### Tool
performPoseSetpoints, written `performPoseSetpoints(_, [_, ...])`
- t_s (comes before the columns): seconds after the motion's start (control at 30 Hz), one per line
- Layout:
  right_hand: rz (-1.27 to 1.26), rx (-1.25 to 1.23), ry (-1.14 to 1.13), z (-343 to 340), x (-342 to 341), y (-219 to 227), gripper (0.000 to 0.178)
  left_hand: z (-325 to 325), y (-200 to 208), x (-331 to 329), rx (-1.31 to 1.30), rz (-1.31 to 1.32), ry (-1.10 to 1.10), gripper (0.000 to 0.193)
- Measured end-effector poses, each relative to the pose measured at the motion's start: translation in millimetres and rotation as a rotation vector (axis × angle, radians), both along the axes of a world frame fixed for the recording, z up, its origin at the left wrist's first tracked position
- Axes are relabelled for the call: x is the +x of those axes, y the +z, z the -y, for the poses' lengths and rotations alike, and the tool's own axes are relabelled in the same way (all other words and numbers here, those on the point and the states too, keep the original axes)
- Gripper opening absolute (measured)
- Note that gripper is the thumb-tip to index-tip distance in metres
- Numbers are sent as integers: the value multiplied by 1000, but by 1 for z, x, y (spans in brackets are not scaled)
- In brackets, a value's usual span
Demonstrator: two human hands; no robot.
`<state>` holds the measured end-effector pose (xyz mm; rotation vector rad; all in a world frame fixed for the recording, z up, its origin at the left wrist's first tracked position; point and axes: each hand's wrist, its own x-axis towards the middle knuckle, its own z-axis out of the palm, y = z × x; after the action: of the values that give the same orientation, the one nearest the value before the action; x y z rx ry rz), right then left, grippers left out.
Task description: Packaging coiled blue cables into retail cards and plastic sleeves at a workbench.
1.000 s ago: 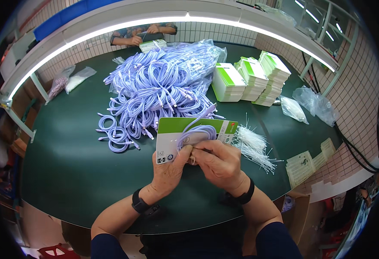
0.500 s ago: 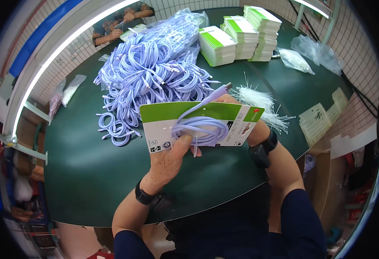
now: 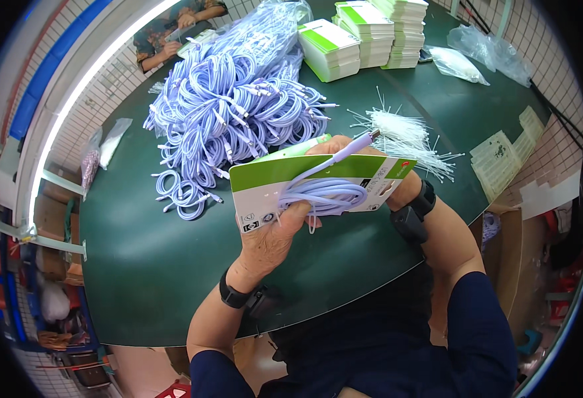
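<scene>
My left hand [image 3: 269, 244] is closed on a white and green packaging card [image 3: 252, 180], its thumb pressed on the coiled lilac cable [image 3: 324, 196] that lies across the card's front. One cable end with a metal plug [image 3: 358, 144] sticks up past the card's top edge. A thin white tie [image 3: 315, 224] loops out under the coil. Behind the card, my right hand [image 3: 405, 189] curls around its right part; most of its fingers are hidden. A green panel edge [image 3: 295, 150] shows behind the card, beside my right knuckles; I cannot tell whether it belongs to the same card.
A big heap of coiled lilac cables [image 3: 228, 113] covers the far left of the green table [image 3: 152, 278]. Stacks of cards [image 3: 331, 53] stand at the back. Loose white ties [image 3: 404, 136] lie to the right, near a plastic bag [image 3: 457, 65]. Another person's hands [image 3: 187, 20] are far left.
My view has shifted, so the table scene sits higher. The card and both hands appear a little lower and further right, the card slightly more tilted. A green edge now shows behind it.
</scene>
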<state>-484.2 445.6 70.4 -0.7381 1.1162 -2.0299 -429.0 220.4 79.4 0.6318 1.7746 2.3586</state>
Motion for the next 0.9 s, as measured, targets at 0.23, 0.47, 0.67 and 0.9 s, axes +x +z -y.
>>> performPoseSetpoints(0.23, [-186, 97, -242, 9, 13, 13, 51, 3, -5, -4, -76, -84, 19, 39])
performPoseSetpoints(0.47, [-694, 331, -608, 3, -6, 0, 34, -3, 1, -4, 104, 50, -21, 40])
performPoseSetpoints(0.67, [-362, 364, -615, 1, -3, 19, 23, -5, -3, -16, 46, 139, -21, 31])
performPoseSetpoints(0.9, [-224, 164, -530, 1, 6, 25, 12, 0, -32, -34, 82, -143, -133, 6])
